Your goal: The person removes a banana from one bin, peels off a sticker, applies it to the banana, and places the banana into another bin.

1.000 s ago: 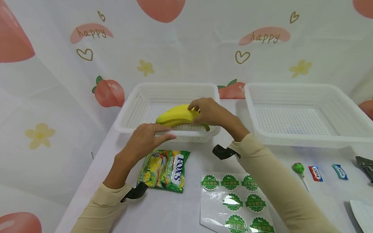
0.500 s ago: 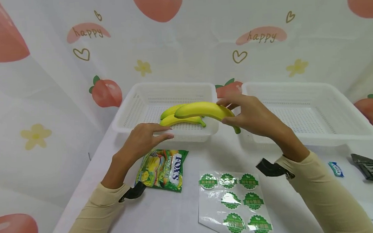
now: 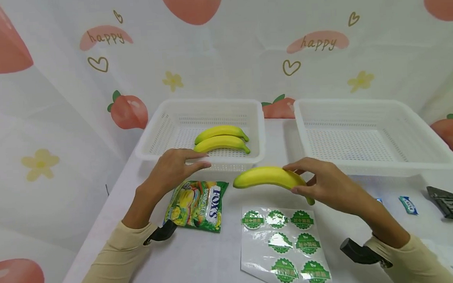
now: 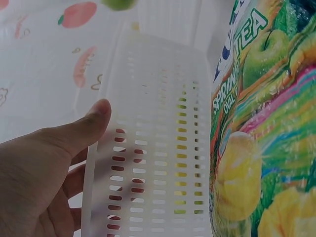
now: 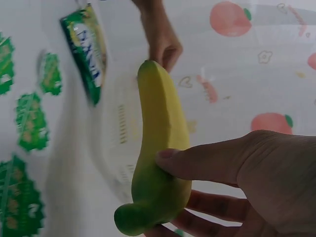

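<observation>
My right hand point(image 3: 322, 183) pinches a yellow banana point(image 3: 268, 176) near its stem end, between thumb and fingers. The banana hangs above the table, in front of the left white basket point(image 3: 256, 155). In the right wrist view its green stem point(image 5: 131, 218) points toward the camera. My left hand point(image 3: 174, 167) holds the near rim of that basket. The left wrist view has its thumb point(image 4: 100, 116) over the rim, with fingers behind the slotted wall point(image 4: 158, 148). Inside the basket two more bananas point(image 3: 222, 144) lie side by side.
Just before the left basket lies a green FOX'S candy bag point(image 3: 197, 206). A sheet of green round stickers point(image 3: 283, 247) is in front. A second white basket point(image 3: 366, 168) stands at right, with a small blue candy point(image 3: 408, 205) and a black wrapped item point(image 3: 449, 202) nearer.
My right hand has lifted one banana out of the left basket and brought it right and nearer, over the table. The left hand stays on the rim.
</observation>
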{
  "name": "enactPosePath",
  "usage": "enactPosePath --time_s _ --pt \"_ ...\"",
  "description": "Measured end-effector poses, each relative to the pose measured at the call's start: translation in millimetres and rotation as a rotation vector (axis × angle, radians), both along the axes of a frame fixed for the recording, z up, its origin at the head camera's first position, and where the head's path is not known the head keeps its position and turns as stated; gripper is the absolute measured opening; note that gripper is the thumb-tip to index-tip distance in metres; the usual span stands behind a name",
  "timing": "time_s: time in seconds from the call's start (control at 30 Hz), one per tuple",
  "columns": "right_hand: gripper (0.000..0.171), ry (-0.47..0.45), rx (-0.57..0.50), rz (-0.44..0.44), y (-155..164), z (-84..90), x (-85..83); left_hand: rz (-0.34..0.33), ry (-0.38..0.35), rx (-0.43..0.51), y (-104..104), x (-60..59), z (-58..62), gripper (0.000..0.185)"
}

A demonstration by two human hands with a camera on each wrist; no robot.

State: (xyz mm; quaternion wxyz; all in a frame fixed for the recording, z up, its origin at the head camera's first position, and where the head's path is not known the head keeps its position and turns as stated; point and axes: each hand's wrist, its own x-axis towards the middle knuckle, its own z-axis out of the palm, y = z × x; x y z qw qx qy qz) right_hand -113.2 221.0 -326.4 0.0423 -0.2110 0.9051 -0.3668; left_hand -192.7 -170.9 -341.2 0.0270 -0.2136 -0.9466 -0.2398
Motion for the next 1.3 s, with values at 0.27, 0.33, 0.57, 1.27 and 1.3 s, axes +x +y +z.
enactPosePath --time_s 0.27,0.33,0.57,1.27,1.3 --pt "0.047 0.031 0.095 -0.008 4.8 -37.0 -9.0 -0.037 0.065 -0.008 1.4 0.8 -1.9 0.049" --pt "0.046 0.035 0.117 -0.02 6.0 -42.0 -11.7 -0.05 0.088 -0.006 3.1 1.8 -2.8 0.048" --pt "0.046 0.005 0.121 -0.044 10.7 -52.4 -16.5 -0.179 0.319 0.046 21.2 13.9 -2.7 0.037" --pt "0.046 0.012 0.115 -0.053 11.5 -56.4 -19.7 -0.325 -0.014 -0.24 92.9 72.8 -54.1 0.046" --pt "0.046 0.012 0.116 -0.054 11.5 -56.5 -19.6 -0.322 -0.005 -0.24 93.8 73.7 -54.7 0.045"
